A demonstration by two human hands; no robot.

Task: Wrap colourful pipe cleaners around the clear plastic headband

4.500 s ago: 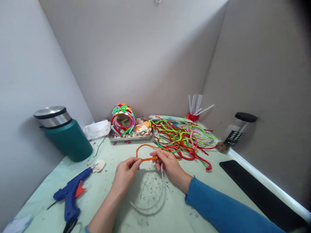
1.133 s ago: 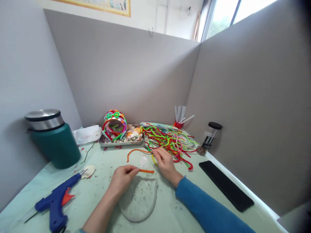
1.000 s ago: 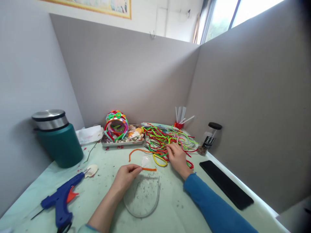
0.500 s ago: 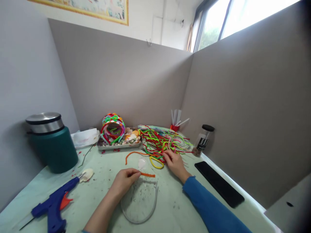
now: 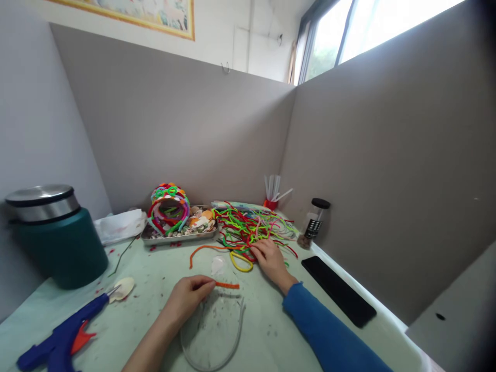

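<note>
My left hand point(image 5: 189, 294) is closed in a pinch on a short orange pipe cleaner point(image 5: 228, 285), whose free end points right. Below it lies a thin greyish clear hoop point(image 5: 232, 351), shaped like a headband; its left side runs close under my hand. My right hand point(image 5: 268, 258) has its fingers together at the front edge of a tangled pile of coloured pipe cleaners point(image 5: 251, 222). What its fingertips pinch is hidden. A longer, bent orange pipe cleaner point(image 5: 201, 248) runs towards those fingertips. A yellow loop point(image 5: 241, 262) lies just left of them.
At left are a blue glue gun point(image 5: 62, 330), its tip over a pale shell point(image 5: 123, 288), and a teal flask point(image 5: 62, 248). A metal tray point(image 5: 182, 240) holds shells and colourful wrapped hoops point(image 5: 169, 204). A jar point(image 5: 313, 225) and black phone-like slab point(image 5: 338, 290) lie right.
The whole view has shifted, so the table things sit further left. Both hands keep almost the same place over the table, the left still pinching the orange pipe cleaner.
</note>
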